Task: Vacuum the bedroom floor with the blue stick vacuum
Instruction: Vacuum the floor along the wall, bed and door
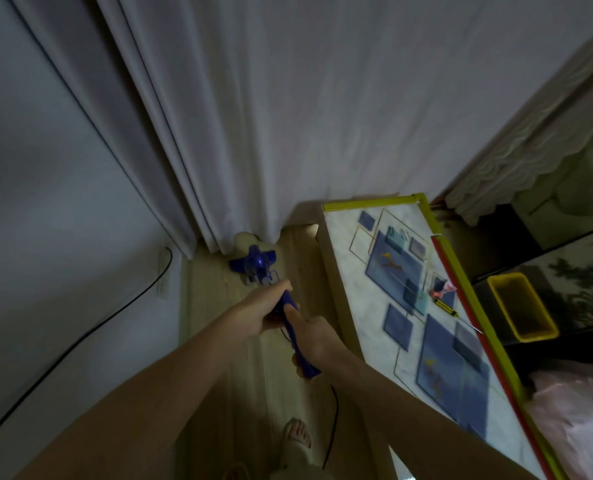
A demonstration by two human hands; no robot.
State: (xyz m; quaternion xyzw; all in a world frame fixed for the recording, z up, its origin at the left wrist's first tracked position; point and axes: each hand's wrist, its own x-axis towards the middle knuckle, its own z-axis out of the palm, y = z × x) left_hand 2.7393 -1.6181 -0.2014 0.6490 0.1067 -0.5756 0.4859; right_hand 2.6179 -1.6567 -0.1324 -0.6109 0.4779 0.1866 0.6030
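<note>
both hands, left hand [258, 311] and right hand [314, 336], grasp the blue stick vacuum [290, 315]; its head [253, 263] works the floor [212, 306] corner under the curtain [253, 133]. next, judging, draw back alongside the table [343, 271].

The stick vacuum [290, 327] has a blue plastic body with a mild gloss; a bright highlight shows on the rounded housing above its floor head [253, 263]. The floor [219, 306] is pale wood-look plank, smooth with a low sheen. The curtain [288, 116] is white matt cloth hanging in soft folds. The wall [45, 202] is a smooth matt painted surface. The table [374, 289] has a glossy marble-look printed covering, with yellow and red strips along its edges. The bin [522, 306] is yellow plastic. The cable [80, 337] on the wall has a black, smooth jacket.
</note>
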